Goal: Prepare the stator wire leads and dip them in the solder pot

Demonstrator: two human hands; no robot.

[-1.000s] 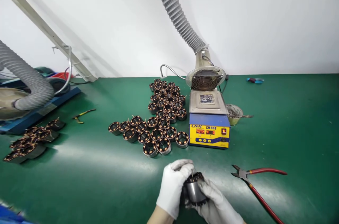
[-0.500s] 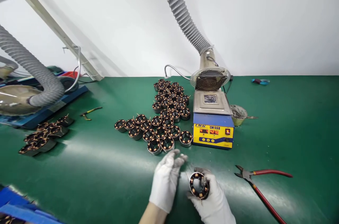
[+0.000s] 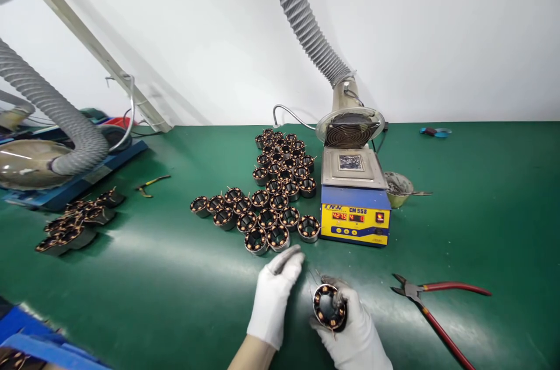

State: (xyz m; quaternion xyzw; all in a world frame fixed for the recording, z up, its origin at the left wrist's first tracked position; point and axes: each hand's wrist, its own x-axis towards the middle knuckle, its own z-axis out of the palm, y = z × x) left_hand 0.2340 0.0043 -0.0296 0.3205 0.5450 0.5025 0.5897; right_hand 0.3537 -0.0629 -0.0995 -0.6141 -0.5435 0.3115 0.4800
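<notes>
- Green worktable [image 3: 494, 206]: far edge meets a white wall [image 3: 459, 37].
- Right hand [image 3: 356, 329], white-gloved: fingers and thumb curl around one wound stator [image 3: 321, 314], gripping its right side. This stator is toward the near edge of the table, its ring face turned up to the camera; thin lead wires project from it.
- Left hand [image 3: 273, 300], white-gloved: fingers extended, loosely bent and close together; nothing visible in its grasp. Fingertips are just beside the nearest of the grouped stators [image 3: 280, 206].
- Grouped stators: these extend from mid-table toward the far edge, left of the solder pot [image 3: 355, 221] marked CM 558.
- Exhaust hose [image 3: 301, 14]: leads down to a hood [image 3: 352, 116] at the rear of the pot.
- Cup [image 3: 398, 198]: just right of the pot.
- Diagonal cutters [image 3: 413, 290]: red handles, right of the right hand, toward the near edge.
- Second stator cluster [image 3: 81, 233]: toward the table's left edge, near yellow-handled pliers [image 3: 153, 183].
</notes>
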